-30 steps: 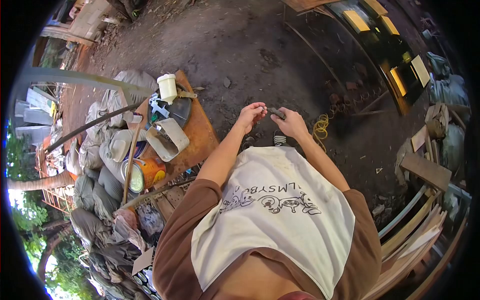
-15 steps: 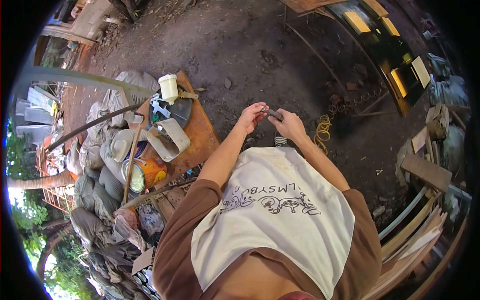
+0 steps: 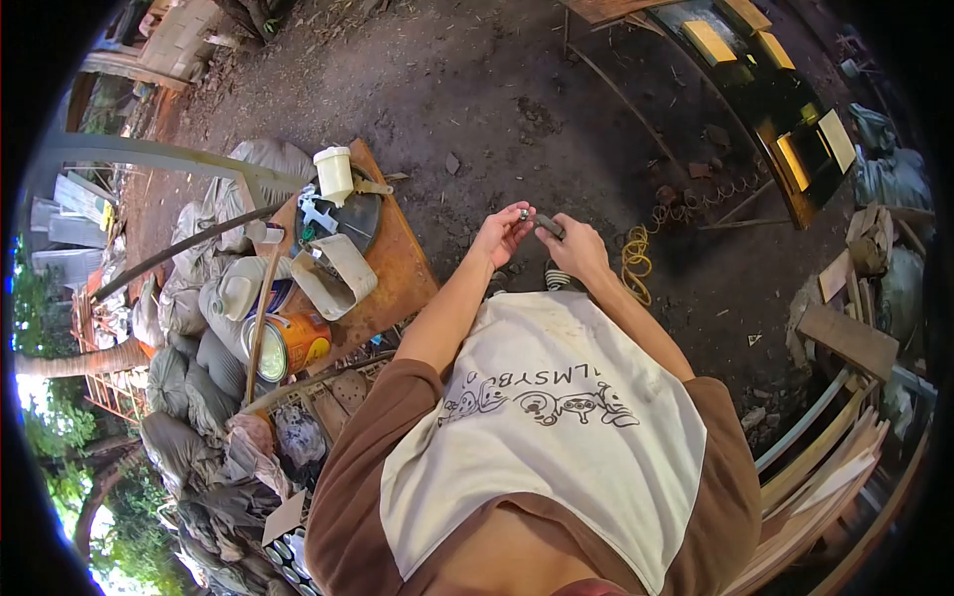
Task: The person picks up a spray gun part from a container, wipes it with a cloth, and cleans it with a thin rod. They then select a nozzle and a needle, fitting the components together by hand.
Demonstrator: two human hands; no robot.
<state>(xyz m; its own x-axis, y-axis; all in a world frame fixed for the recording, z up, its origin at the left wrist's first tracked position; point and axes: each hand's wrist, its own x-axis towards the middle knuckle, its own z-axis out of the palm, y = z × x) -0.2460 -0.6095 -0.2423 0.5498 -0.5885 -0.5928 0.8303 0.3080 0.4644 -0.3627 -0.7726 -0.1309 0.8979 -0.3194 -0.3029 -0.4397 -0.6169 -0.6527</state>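
In front of my chest, my left hand [image 3: 505,236] pinches a small shiny metal fitting [image 3: 524,214] between thumb and fingertips. Close by on its right, my right hand [image 3: 579,248] is closed around a short dark grey rod-like piece [image 3: 549,227], whose end points toward the fitting. Whether the two pieces touch is too small to tell. Left of my hands, a spray gun [image 3: 316,214] with a white cup [image 3: 335,174] rests on a round dark lid [image 3: 358,223] on a rusty tabletop [image 3: 397,263].
On the table's near side are a cut plastic container [image 3: 336,283] and an orange paint can [image 3: 298,343]. A yellow coiled hose [image 3: 637,263] lies on the dirt floor. Dark panels with yellow blocks [image 3: 792,164] stand at upper right. Wooden boards [image 3: 830,487] lean at lower right.
Both hands stay almost in place, with the metal fitting and the dark piece shifting very slightly. Everything on the table looks unmoved.
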